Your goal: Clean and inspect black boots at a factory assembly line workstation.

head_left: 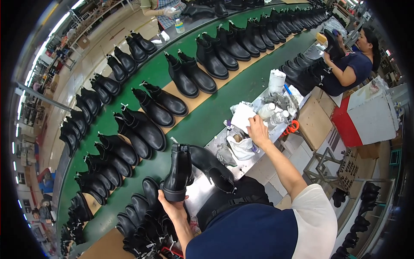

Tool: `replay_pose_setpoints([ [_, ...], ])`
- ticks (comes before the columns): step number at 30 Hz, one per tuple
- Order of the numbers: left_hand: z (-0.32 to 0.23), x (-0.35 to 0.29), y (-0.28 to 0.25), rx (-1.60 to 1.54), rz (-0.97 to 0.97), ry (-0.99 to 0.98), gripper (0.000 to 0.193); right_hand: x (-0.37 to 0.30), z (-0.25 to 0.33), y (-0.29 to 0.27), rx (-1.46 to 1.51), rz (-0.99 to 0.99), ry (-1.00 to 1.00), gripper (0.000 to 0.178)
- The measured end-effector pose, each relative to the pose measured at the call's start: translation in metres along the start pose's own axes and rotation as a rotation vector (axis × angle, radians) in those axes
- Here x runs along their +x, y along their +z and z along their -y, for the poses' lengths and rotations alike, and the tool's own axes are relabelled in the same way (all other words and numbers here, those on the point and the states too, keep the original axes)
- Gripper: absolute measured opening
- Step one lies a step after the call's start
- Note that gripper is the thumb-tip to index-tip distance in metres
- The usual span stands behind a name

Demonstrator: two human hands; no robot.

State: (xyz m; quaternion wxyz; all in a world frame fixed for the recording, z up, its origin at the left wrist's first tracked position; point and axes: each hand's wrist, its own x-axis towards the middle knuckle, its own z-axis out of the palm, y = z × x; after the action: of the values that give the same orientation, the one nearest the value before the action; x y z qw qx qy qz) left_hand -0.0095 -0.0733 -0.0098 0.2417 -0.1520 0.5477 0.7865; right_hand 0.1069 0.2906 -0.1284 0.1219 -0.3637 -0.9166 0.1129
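My left hand (pixel 173 205) grips the sole end of a black ankle boot (pixel 179 168), which is held with its shaft pointing up and away. A second black boot (pixel 211 166) lies on its side just to the right, at the metal table's edge. Reaching forward, my right hand (pixel 258 131) has its fingers closed at the edge of a white cloth or paper (pixel 242 115). Beside that hand stand two clear bottles, one with whitish content (pixel 266 110) and one transparent (pixel 279 118). A crumpled white rag (pixel 241 146) lies nearer to me.
A green conveyor (pixel 207 113) carries rows of black boots. More boots (pixel 138 211) crowd my left side. Orange-handled scissors (pixel 291 127) and a white roll (pixel 277 81) are on the metal table (pixel 215 142). A co-worker (pixel 351 64) handles a boot at the right.
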Motion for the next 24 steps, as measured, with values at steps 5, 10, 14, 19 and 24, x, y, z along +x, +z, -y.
replay_pose_setpoints([
  [5, -0.002, 0.006, 0.001, 0.034, 0.007, -0.012, 0.056, -0.003, 0.003, 0.020, -0.115, 0.110, -0.011, 0.026],
  [10, 0.001, 0.006, 0.003, 0.061, 0.007, -0.009, 0.055, -0.006, -0.016, 0.038, -0.163, 0.063, 0.026, 0.014],
  [14, 0.004, 0.007, -0.002, 0.049, -0.010, 0.001, 0.058, 0.002, -0.001, -0.001, -0.072, -0.031, 0.175, 0.016],
  [19, 0.003, 0.009, 0.000, 0.063, 0.003, 0.001, 0.056, 0.003, -0.020, -0.018, 0.077, -0.288, 0.198, 0.014],
  [24, 0.003, 0.008, 0.002, 0.040, -0.010, 0.009, 0.058, -0.008, -0.020, -0.029, 0.404, -0.426, 0.349, 0.012],
])
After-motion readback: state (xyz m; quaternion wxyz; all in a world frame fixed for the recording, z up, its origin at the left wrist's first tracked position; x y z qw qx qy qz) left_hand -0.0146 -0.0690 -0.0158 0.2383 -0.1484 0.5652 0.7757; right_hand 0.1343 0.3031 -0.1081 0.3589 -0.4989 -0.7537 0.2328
